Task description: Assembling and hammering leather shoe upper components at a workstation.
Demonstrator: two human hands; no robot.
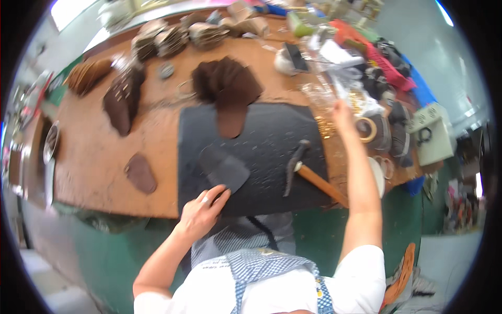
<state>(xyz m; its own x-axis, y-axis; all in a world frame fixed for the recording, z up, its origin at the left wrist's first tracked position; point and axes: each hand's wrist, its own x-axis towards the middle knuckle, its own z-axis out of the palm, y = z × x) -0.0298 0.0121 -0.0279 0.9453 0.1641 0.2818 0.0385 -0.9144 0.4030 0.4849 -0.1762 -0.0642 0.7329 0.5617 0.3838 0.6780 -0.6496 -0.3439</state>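
Note:
A dark grey insole-shaped piece (pixel 226 167) lies on the black mat (pixel 266 123). My left hand (pixel 203 212) is at its near end, fingers closed at the edge. My right hand (pixel 342 116) is stretched far out to the right, beside small gold-coloured metal pieces (pixel 325 127) and clear plastic bags (pixel 319 94). Motion smears its fingers, so any hold is unclear. A hammer (pixel 319 183) with a wooden handle lies on the mat's right side, below my right forearm. Next to the hammer's head is a thin dark metal tool (pixel 288 178).
Brown sole-shaped pieces (pixel 225 83) are fanned out at the mat's far edge. Another stack (pixel 123 99) and a single brown piece (pixel 140 173) lie left. Bundled pieces (pixel 172 39) line the back. Tape (pixel 365 130), a pink tray (pixel 384 65) and a beige box (pixel 431 133) crowd the right.

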